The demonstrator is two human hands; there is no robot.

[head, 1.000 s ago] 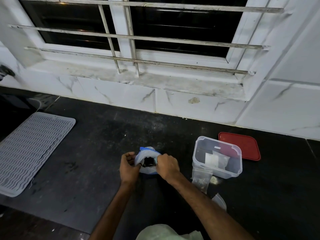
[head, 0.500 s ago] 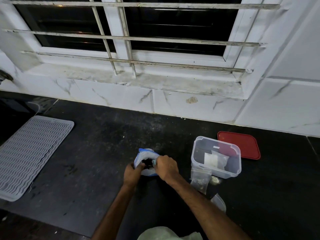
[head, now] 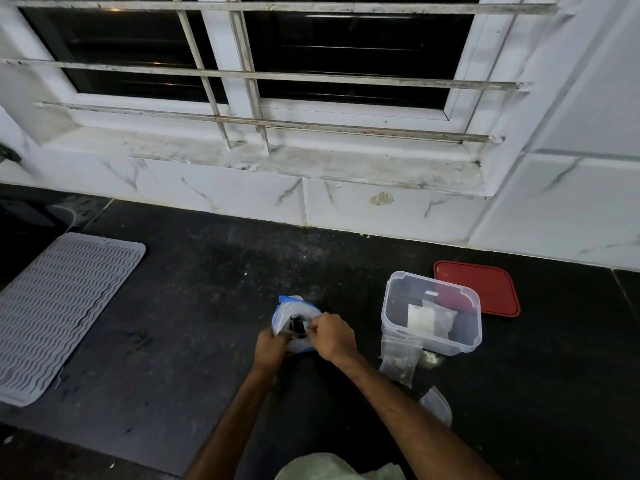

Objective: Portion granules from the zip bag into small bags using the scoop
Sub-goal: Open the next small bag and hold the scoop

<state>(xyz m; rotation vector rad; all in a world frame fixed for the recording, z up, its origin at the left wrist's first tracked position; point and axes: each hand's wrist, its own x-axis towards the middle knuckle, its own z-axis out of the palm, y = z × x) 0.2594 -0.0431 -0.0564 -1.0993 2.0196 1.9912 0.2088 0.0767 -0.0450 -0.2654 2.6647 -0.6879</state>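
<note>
A clear zip bag (head: 290,311) with a blue seal strip stands on the black counter (head: 194,306), its mouth held apart, dark granules visible inside. My left hand (head: 271,348) pinches the near left side of the mouth. My right hand (head: 333,336) pinches the right side. A small clear bag (head: 398,362) with some granules in it leans against a clear plastic tub (head: 431,315), which holds more small bags. No scoop is visible.
A red lid (head: 479,289) lies behind the tub. Another small clear bag (head: 438,405) lies near my right forearm. A grey ribbed mat (head: 59,310) covers the counter's left side. The tiled wall and barred window stand behind.
Both hands have drawn closer together at the bag's mouth, and the opening has narrowed a little. The bag stays in the same spot.
</note>
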